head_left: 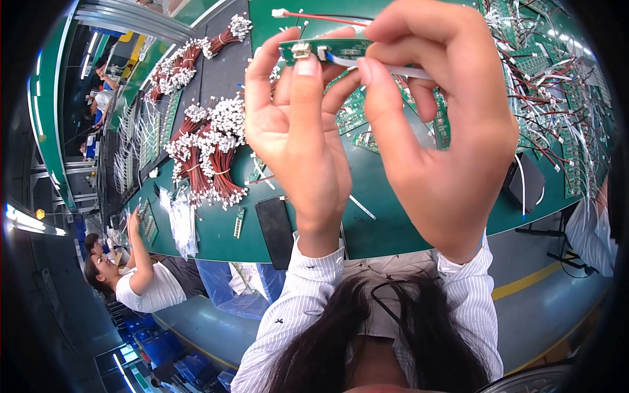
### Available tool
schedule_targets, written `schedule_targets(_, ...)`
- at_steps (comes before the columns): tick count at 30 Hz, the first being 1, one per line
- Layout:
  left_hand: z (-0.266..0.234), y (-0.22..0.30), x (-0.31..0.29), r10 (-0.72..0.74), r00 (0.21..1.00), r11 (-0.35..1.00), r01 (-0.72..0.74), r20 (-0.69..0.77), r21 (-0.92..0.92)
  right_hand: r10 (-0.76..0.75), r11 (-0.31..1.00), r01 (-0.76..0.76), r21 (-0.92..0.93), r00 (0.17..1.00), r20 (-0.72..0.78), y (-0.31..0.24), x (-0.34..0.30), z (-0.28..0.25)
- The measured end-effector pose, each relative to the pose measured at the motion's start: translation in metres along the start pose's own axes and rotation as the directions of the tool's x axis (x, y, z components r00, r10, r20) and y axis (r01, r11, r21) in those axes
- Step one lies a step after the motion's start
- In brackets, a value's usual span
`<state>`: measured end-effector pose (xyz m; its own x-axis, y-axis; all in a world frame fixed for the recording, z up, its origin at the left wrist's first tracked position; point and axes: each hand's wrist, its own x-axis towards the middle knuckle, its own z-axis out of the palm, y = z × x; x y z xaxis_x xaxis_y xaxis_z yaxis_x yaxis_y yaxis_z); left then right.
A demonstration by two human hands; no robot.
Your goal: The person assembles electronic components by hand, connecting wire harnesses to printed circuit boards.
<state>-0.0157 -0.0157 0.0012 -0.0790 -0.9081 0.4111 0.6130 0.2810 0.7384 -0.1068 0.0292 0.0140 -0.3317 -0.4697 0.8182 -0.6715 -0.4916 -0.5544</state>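
Close in front of me, my left hand [298,141] grips a narrow green circuit board [347,46], its thumb by a white connector [301,50] near the board's left end. A white ribbon cable [344,61] with a blue end runs from a second connector on the board toward the right. My right hand [452,118] pinches that cable between thumb and fingers. Above the board, a red and black wire lead [321,17] with a white plug reaches out to the left; its other end is hidden behind my right fingers.
Bundled brown wires [219,167] with white plugs lie on the green table [386,229] to the left. Wired circuit boards [537,124] are heaped on the right. Near the front edge are a black phone-like slab [275,229] and plastic bags [180,223]. A co-worker [154,285] sits at left.
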Motion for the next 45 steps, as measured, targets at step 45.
schedule_targets(45,0.007,0.007,-0.006,-0.003,1.000,1.000,0.003,0.008,0.018,0.157,0.987,-0.158,0.020,0.986,0.051,-0.014,0.001,0.006)
